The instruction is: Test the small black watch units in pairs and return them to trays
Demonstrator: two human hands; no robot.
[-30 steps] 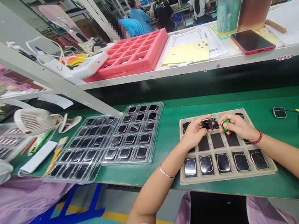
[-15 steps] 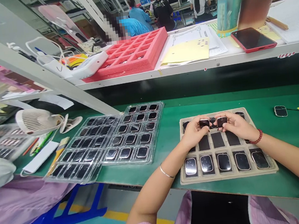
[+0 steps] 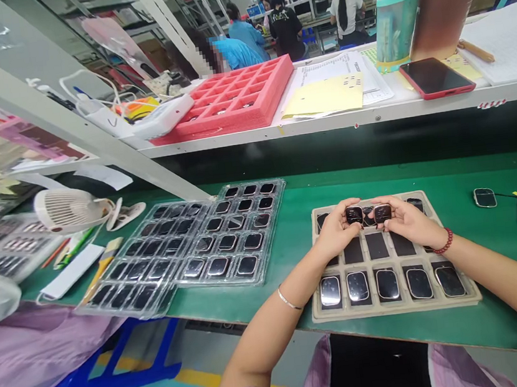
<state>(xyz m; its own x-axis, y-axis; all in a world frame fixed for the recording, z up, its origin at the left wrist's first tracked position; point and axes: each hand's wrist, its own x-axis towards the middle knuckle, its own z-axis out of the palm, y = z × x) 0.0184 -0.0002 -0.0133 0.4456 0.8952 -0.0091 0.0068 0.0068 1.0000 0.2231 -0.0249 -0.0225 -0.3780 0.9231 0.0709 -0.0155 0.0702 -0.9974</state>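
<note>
My left hand (image 3: 338, 229) grips a smartwatch body (image 3: 354, 214) with a dark square screen and no strap. A second smartwatch body (image 3: 382, 213) is pinched between the fingers and thumb of my right hand (image 3: 407, 220). Both are held side by side, a small gap apart, over the back row of a beige compartment tray (image 3: 398, 309). Several watch bodies lie screen up in the tray's front row, such as a watch (image 3: 387, 283) at its middle. Dark pads (image 3: 377, 245) show in the middle row. My hands hide part of the back row.
Left of the tray, clear plastic trays (image 3: 229, 244) hold several dark watch faces. A watch on a cable (image 3: 484, 197) lies at the right. A shelf (image 3: 325, 124) crosses behind, bearing a pink foam tray (image 3: 247, 104) and a phone (image 3: 437, 77). A white fan (image 3: 65, 209) stands left.
The view has shifted slightly, so the scene sits a little lower. Both hands keep their watches over the tray, almost unmoved; the watch screens appear tilted slightly differently.
</note>
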